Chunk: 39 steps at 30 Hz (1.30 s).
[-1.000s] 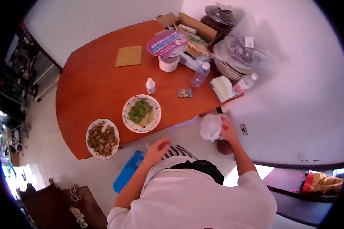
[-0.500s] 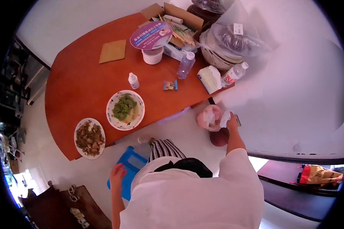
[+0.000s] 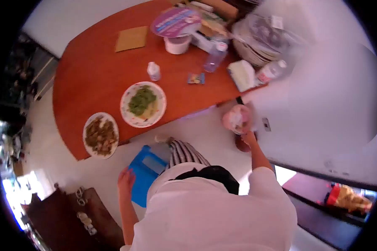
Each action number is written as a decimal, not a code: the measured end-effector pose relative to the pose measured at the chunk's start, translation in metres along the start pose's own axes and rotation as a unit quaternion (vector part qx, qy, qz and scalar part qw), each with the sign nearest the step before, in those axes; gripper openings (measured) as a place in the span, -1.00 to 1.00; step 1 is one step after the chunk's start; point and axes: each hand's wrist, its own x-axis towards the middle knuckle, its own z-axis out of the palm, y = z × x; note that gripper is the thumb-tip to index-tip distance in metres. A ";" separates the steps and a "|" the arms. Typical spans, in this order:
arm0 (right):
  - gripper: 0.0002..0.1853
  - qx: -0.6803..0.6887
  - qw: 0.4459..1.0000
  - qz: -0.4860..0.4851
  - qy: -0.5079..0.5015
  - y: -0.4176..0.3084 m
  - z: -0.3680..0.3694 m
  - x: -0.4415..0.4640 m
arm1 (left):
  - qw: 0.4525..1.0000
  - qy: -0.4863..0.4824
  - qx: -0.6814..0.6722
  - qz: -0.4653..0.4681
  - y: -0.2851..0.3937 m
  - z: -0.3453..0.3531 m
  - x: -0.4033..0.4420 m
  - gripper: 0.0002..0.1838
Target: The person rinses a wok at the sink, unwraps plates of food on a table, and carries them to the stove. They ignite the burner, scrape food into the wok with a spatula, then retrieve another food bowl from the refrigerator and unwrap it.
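My right hand [image 3: 248, 138] reaches down to the near rim of a pink bin [image 3: 226, 121] on the floor. Pale crumpled stuff [image 3: 237, 115] shows inside the bin. Motion blurs the fingers of that hand, so whether it holds anything is unclear. Behind it, a round dark red object [image 3: 241, 144] is partly covered. My left hand [image 3: 126, 180] hangs with loose fingers and nothing in it, beside a blue plastic stool [image 3: 143, 184].
On the wooden table [image 3: 100, 71] are a bowl of greens [image 3: 125, 113], a plate of cooked food [image 3: 114, 142], a small white bottle [image 3: 153, 71], a clear bottle [image 3: 215, 57] and a tissue pack [image 3: 242, 76]. A white wall [image 3: 314, 117] stands at the right.
My right hand has lowered towards the bin; the white tissue it held is no longer distinct in it. My left hand has dropped slightly. The whole view has shifted.
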 end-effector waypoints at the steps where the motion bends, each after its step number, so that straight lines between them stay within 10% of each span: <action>1: -0.58 0.124 0.988 0.006 -0.089 -0.021 0.012 -0.001 | 0.998 0.018 -0.060 0.001 0.009 -0.001 0.002 -0.58; 7: -0.68 0.298 0.858 -0.159 -0.387 -0.243 0.032 -0.072 | 0.969 0.030 -0.208 0.128 0.049 -0.008 0.031 -0.53; 13: -0.59 0.365 0.793 -0.076 -0.482 -0.372 0.044 -0.093 | 0.953 -0.022 -0.169 0.250 0.049 -0.003 0.049 -0.55; 16: -0.59 0.427 0.775 -0.046 -0.463 -0.375 0.061 -0.073 | 0.920 0.009 -0.371 0.124 0.064 0.008 0.041 -0.51; 24: -0.57 0.354 0.823 -0.093 -0.434 -0.422 0.050 -0.066 | 0.892 0.080 -0.420 0.150 0.043 0.026 0.022 -0.45; 39: -0.47 0.146 0.703 -0.396 -0.572 -0.404 -0.060 -0.149 | 0.690 0.351 -0.552 0.310 -0.213 0.268 -0.252 -0.38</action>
